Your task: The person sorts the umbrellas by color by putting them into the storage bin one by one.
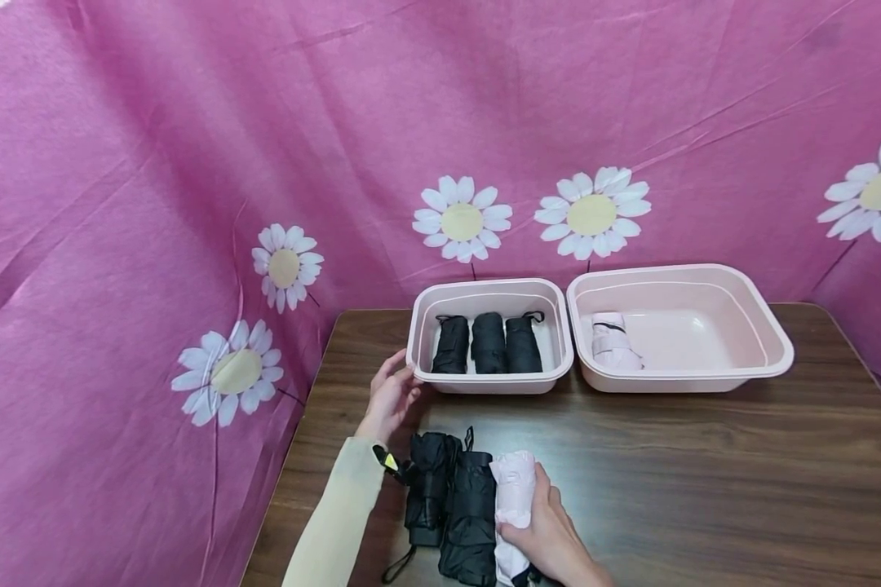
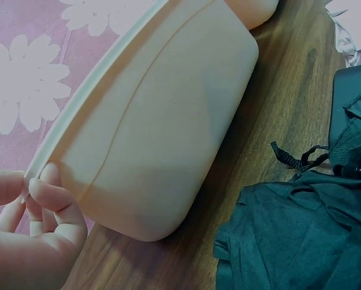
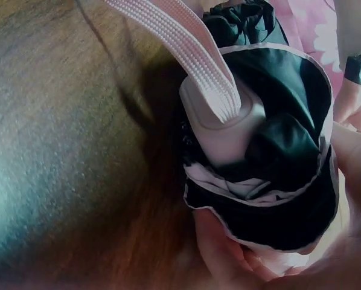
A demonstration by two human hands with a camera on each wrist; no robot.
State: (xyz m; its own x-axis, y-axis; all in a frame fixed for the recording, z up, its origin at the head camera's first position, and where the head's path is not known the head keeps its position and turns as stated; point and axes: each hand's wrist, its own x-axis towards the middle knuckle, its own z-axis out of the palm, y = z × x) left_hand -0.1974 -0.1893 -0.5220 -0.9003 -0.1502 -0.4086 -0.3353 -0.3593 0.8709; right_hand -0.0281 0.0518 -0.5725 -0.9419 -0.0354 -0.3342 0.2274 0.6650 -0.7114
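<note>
My left hand (image 1: 387, 397) pinches the rim at the near left corner of the smaller pale pink plastic basin (image 1: 493, 385); in the left wrist view, its fingers (image 2: 55, 196) bend over that rim. My right hand (image 1: 554, 528) grips a folded pale pink umbrella (image 1: 515, 496) at the table's near side. In the right wrist view, this umbrella's handle (image 3: 220, 136), strap and black lining show. Close to its left lie two folded black umbrellas, one beside it (image 1: 471, 514) and one farther left (image 1: 427, 489).
Three folded black umbrellas (image 1: 489, 344) lie side by side in the smaller basin. To its right stands a larger pale pink basin (image 1: 675, 380) with one folded pink umbrella (image 1: 613, 342) at its left end. Behind the brown wooden table (image 1: 705, 473) hangs a pink flowered cloth (image 1: 367, 147).
</note>
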